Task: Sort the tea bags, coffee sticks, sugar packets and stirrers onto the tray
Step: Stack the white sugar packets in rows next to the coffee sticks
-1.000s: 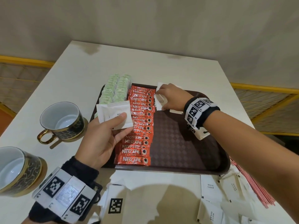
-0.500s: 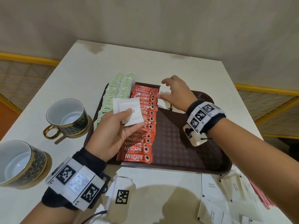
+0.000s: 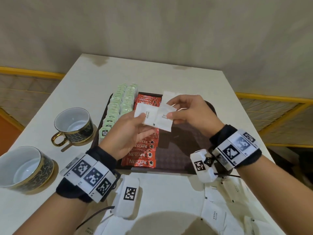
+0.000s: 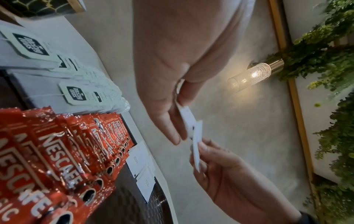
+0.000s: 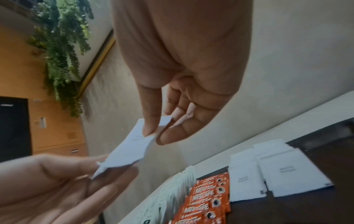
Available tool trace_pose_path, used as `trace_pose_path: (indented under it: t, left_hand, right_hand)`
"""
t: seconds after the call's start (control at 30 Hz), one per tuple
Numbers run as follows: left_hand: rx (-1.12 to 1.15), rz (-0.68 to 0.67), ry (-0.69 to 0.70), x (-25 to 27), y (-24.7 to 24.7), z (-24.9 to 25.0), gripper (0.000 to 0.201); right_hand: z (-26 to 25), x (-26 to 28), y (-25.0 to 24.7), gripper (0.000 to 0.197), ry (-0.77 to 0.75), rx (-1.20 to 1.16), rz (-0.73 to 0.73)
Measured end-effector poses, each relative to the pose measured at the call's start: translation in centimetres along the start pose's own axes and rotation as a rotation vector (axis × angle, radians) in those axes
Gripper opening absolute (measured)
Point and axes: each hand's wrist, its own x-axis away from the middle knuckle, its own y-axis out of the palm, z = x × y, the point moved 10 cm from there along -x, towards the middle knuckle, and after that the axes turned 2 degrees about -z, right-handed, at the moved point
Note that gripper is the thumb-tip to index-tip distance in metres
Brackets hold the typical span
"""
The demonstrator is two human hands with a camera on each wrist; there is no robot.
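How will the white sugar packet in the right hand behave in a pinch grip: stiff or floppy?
Likely floppy: the sugar packet bends where the right hand pinches it. Probably light, since fingertips alone carry it. Flat paper, so unlikely to roll.

Hands meet over the tray (image 3: 210, 107)
Right hand (image 3: 191, 114) comes back from the far packets (now pinching a sugar packet (image 3: 165, 119)) beside the left hand (image 3: 128, 131).
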Motion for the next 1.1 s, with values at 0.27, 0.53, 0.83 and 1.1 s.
trace_pose_path:
  t: [0.27,0.53,0.83,1.1]
  left_hand:
    - [-0.583,0.159,0.124,-2.0,-0.6,3.5,0.021]
    - [-1.752,0.022,0.246,-10.4,8.3,6.9,0.027]
    - [-2.012,-0.088,0.042,-17.3,8.4,1.7,0.028]
    - [-2.109,-0.065,0.058,-18.1,8.7,1.2,0.032]
  right_hand:
    - [4.3,-0.7,-9.4,0.014,0.088,0.036,0.279]
    - [9.6,-5.1,-10.8,0.014,0.283,0.261,0.157]
    - [10.9,-9.2,-7.9,0.009,0.295,0.379,0.102]
    - [10.8,-9.9,-8.9,0.013,0.267,0.511,0.176]
